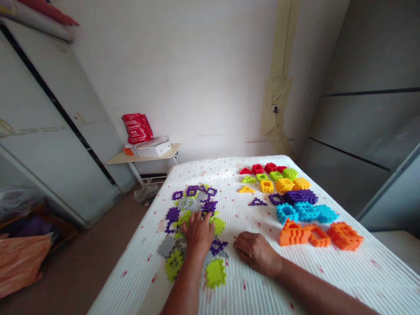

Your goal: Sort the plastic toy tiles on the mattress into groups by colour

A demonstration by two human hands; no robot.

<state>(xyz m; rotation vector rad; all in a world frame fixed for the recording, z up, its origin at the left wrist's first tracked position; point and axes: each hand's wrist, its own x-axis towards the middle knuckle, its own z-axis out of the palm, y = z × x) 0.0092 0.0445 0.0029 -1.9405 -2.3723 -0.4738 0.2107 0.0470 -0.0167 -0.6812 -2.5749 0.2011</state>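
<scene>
My left hand (197, 232) lies palm down, fingers spread, on a loose pile of purple, grey and lime interlocking plastic pieces (193, 205) at the left of a white bed cover (236, 288). My right hand (254, 251) rests beside it on the cover with fingers curled under, and nothing shows in it. A lime piece (215, 273) lies between my forearms. To the right, pieces are sorted by colour in rows: red (264, 168), lime (275, 176), yellow (284, 185), purple (295, 197), blue (306, 212) and orange (320, 235).
A single purple triangle (257, 202) and a yellow triangle (246, 190) lie in the middle. A small side table (142, 157) with a red bag (137, 127) and a white box stands beyond the bed. An orange bag (19, 262) lies on the floor at left.
</scene>
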